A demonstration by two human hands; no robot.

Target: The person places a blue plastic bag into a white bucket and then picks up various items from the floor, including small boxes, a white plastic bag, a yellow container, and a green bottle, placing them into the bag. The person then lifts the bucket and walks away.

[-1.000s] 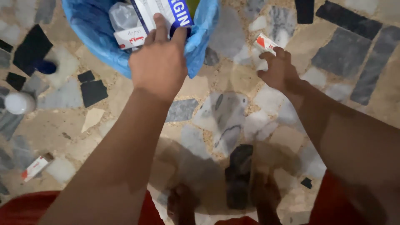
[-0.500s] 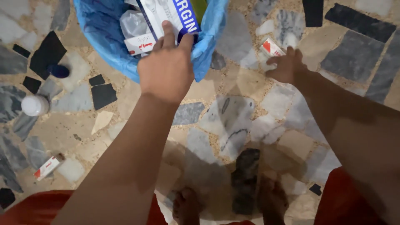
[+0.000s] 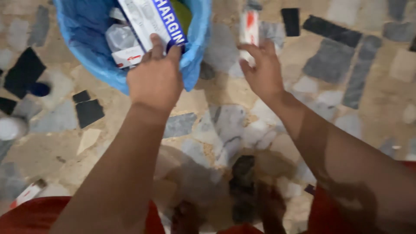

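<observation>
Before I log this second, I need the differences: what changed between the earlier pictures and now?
The right hand has lifted the small red-and-white box off the floor and holds it upright, nearer the blue bag. The left hand stays gripping the bag's rim beside the long white-and-blue box.

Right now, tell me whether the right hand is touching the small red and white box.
Touching. The head view shows the right hand with its fingers closed around the lower end of the small box.
</observation>
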